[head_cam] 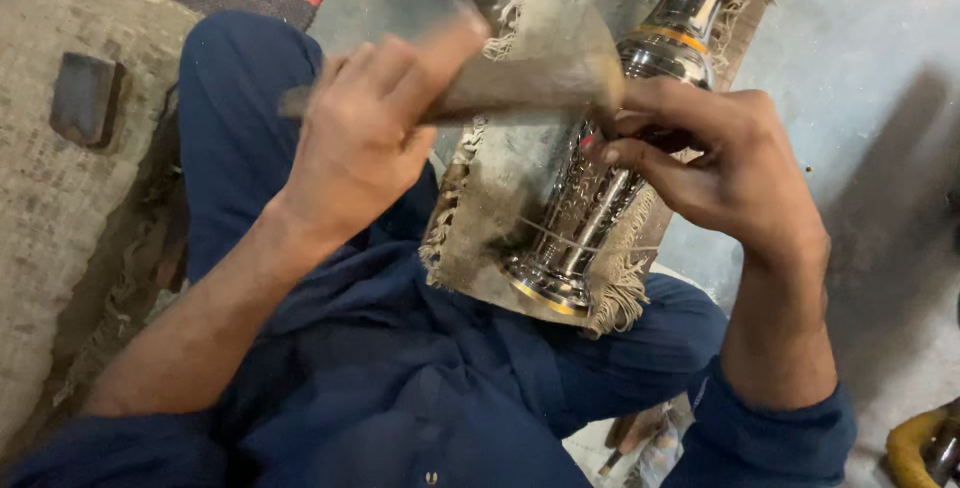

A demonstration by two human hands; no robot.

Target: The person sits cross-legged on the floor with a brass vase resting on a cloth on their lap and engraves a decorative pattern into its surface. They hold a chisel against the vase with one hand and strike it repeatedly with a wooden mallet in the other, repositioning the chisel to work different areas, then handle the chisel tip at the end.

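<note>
Nearest me, my left hand [365, 133] swings a clamped hammer [520, 83] toward the chisel [655, 136] my right hand [730, 173] pinches at three o'clock on the engraved vase [585, 213].

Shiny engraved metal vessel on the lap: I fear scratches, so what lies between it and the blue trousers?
In the head view, a frayed, fringed beige cloth lies between the shiny engraved metal vessel and the blue trousers.
</note>
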